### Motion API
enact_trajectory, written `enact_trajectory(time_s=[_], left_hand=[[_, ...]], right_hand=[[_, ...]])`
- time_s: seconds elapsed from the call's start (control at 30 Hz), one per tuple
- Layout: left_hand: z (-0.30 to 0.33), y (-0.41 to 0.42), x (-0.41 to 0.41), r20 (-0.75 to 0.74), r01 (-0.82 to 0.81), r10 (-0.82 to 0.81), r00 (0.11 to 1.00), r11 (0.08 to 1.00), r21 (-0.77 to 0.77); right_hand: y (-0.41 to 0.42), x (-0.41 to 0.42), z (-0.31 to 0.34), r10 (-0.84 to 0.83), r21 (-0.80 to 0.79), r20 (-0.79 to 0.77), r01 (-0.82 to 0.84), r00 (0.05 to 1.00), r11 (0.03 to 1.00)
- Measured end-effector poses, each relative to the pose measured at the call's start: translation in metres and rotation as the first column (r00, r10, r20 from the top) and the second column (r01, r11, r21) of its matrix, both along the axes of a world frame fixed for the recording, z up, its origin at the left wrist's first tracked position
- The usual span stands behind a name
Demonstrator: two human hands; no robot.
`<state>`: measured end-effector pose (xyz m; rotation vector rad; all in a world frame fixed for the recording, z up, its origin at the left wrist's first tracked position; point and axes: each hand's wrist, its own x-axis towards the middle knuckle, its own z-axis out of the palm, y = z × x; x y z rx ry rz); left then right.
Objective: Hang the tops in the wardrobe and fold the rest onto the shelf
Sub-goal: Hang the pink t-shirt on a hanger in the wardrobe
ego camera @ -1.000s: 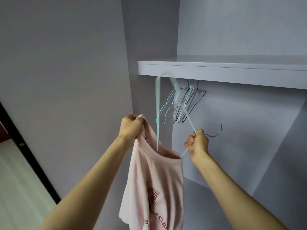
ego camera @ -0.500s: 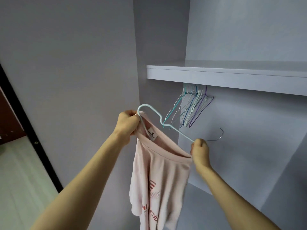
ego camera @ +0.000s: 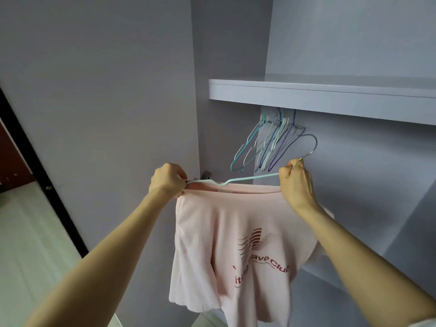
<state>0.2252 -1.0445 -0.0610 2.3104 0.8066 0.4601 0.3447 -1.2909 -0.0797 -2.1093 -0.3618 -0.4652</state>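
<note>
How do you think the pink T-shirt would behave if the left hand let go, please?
Probably floppy: the T-shirt hangs in soft folds below the hanger. It looks light, since the thin hanger barely bends. That shoulder might slip off where the left hand pinches it.

We see soft, even daylight, brighter at the pale floor on the left. The grey wardrobe shelf board casts a dim shadow over the bunch of thin wire hangers beneath it. Wide-angle bending bows straight lines near the edges. Focus is slightly soft throughout; no glare.
</note>
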Motion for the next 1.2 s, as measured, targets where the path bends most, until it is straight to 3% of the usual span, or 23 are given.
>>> enact_trajectory(time_s=[0.13,0.53,0.7,0.8,0.9,1.0,1.07,1.2], left_hand=[[0.004,-0.009,0.007,-0.05,0.047,-0.04,0.998,0.989,0.141],[0.015,-0.018,0.017,-0.057,0.097,-0.089,0.994,0.981,0.167],[0.018,-0.028,0.014,-0.088,0.066,-0.043,0.995,0.957,0.282],[0.019,-0.024,0.013,-0.084,0.091,-0.078,0.993,0.982,0.167],[0.019,-0.022,0.013,-0.002,0.102,-0.102,0.995,0.994,-0.037],[0.024,-0.031,0.017,0.071,0.081,-0.085,0.994,0.995,0.057],[0.026,-0.038,0.018,0.075,0.076,-0.086,0.993,0.989,0.131],[0.019,-0.049,0.02,-0.066,0.181,-0.173,0.983,0.97,0.159]], right_hand=[[-0.007,0.005,0.008,-0.032,0.016,-0.025,0.033,0.999,0.999],[-0.022,0.004,0.01,-0.096,0.034,-0.059,0.098,0.994,0.995],[-0.016,0.003,0.011,-0.121,0.053,-0.056,0.124,0.991,0.991],[-0.016,0.003,0.012,-0.139,0.051,-0.063,0.143,0.988,0.988],[-0.011,-0.003,0.007,-0.156,-0.041,-0.061,0.153,0.986,0.987],[0.0,-0.014,-0.004,-0.13,-0.26,0.085,0.148,0.988,0.954],[0.006,-0.021,-0.003,-0.043,-0.298,0.165,0.091,0.985,0.95],[0.016,-0.026,0.003,0.136,-0.373,0.031,-0.115,0.99,0.921]])
